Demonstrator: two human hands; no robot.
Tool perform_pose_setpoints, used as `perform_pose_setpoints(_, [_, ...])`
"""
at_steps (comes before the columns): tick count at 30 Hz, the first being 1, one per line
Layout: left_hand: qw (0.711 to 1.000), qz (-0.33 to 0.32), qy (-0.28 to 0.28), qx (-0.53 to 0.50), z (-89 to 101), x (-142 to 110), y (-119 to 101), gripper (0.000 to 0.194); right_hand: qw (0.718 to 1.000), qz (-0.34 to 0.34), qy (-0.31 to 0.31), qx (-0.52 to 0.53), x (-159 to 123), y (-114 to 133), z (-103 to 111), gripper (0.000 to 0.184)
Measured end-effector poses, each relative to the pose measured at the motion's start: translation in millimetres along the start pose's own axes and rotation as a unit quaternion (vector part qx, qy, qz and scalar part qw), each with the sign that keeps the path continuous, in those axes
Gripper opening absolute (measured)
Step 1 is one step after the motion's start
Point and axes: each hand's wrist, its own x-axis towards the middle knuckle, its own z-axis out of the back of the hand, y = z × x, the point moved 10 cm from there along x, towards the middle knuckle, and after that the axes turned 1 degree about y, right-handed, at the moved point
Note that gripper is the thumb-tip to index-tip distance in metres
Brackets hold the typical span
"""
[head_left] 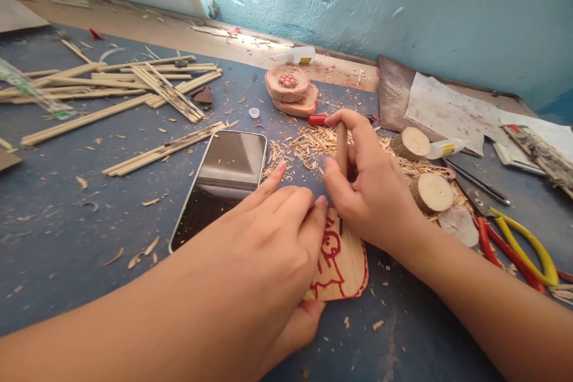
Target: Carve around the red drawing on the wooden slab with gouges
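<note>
A flat piece of wood (351, 262) with a red drawn figure and a red edge line lies low in front of me. My left hand (286, 239) grips it from the left, fingers across its top and thumb by its lower edge. In my right hand (371, 179) is a carving tool with a wooden handle (342, 146), held upright between thumb and fingers. Its thin dark blade points down at the wood beside the drawing; the exact tip is hard to make out. Pale wood shavings (308, 146) lie just beyond both hands.
A phone (233, 161) lies left of the wood. Bundled sticks (179, 89) cover the far left. Behind stand carved wooden pieces (295, 104), a red marker (317, 120) and a glue bottle (299, 55). At right are cut log pieces (432, 192), pliers (519, 245) and paper (447, 110).
</note>
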Motion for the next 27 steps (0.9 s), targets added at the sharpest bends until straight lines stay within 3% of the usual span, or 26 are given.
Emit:
perform_pose_setpoints(13, [1.0, -0.003, -0.025, 0.004, 3.9, 5, -2, 0.062, 0.998, -0.048, 0.013, 0.027, -1, -13, -3, 0.052])
perform_pose_setpoints(15, [1.0, -0.003, 0.011, 0.007, -0.8, 6, -2, 0.067, 0.998, -0.052, 0.017, 0.029, -2, -15, -4, 0.053])
perform_pose_setpoints(23, [1.0, 0.0, 0.023, -0.016, 0.8, 4, 0, 0.071, 0.997, -0.063, 0.034, 0.021, -3, -23, -10, 0.05])
perform_pose_setpoints(27, [0.999, 0.0, 0.049, -0.002, -4.8, -2, -1, 0.06, 0.997, -0.057, 0.048, 0.027, -7, -18, -14, 0.051])
